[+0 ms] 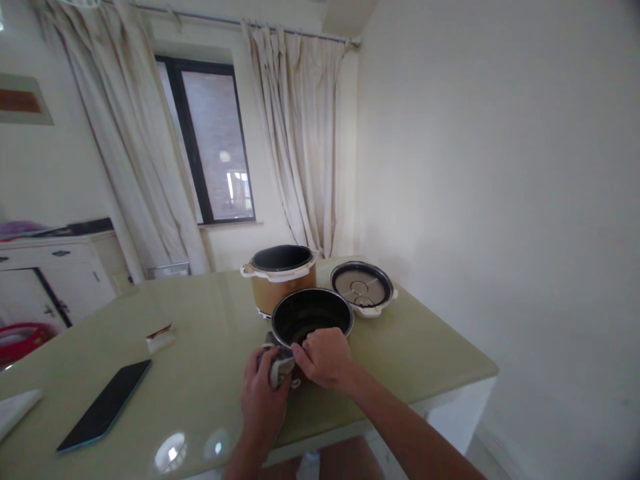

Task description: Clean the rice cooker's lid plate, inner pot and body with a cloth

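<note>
The pot [313,310] is black inside; the cooker [273,290] golden-sided; the tabletop [200,373] pale green.

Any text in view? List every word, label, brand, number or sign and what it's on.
No readable text.
Pot, gold cooker body, lid: no lettering visible.
Dark phone-like slab: nothing shown on its face.
Small white item with brown edge: too small and blurred to tell whether it's printed.
</note>
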### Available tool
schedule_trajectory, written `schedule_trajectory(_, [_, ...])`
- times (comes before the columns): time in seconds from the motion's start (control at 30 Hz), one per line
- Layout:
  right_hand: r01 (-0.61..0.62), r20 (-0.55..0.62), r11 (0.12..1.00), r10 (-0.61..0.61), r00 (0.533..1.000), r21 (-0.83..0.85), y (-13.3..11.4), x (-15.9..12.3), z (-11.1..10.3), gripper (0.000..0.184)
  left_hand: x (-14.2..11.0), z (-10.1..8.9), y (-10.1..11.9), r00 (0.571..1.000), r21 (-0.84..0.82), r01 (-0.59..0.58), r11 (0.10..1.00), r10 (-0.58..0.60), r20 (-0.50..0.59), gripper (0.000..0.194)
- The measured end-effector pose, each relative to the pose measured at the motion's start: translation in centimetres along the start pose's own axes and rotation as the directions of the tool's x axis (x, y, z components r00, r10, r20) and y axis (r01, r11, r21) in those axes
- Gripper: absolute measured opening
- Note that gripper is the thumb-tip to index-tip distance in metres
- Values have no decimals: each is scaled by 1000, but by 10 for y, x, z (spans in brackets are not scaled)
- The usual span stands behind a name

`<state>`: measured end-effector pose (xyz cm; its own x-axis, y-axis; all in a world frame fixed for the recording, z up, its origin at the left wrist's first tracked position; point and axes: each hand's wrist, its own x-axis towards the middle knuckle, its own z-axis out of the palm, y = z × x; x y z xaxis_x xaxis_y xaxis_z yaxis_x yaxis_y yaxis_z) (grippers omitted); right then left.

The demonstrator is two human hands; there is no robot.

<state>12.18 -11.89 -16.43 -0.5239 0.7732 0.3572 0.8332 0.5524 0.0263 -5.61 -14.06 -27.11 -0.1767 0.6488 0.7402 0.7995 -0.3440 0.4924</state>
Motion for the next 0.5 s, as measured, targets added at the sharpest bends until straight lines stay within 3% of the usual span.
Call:
schedule_trajectory(0.2, [-44,1,998,44,999,38,-11,2,3,68,-34,4,9,972,81,-232,969,234,-18,35])
schedule_trajectory(0.27, [-15,3,998,15,1000,61,-9,1,2,64,-31,2,8,984,36,-176,984,176,3,35])
schedule_trajectory(0.37, [96,-9,984,-95,995,152,3,-2,-4,51,-22,-6,4,999,-62,25,998,-22,48,35])
schedule_trajectory(0.5, [241,-75,937,-229,970,255,38,-6,-15,41,-9,-18,-6,988,-157,143,977,-131,81,36])
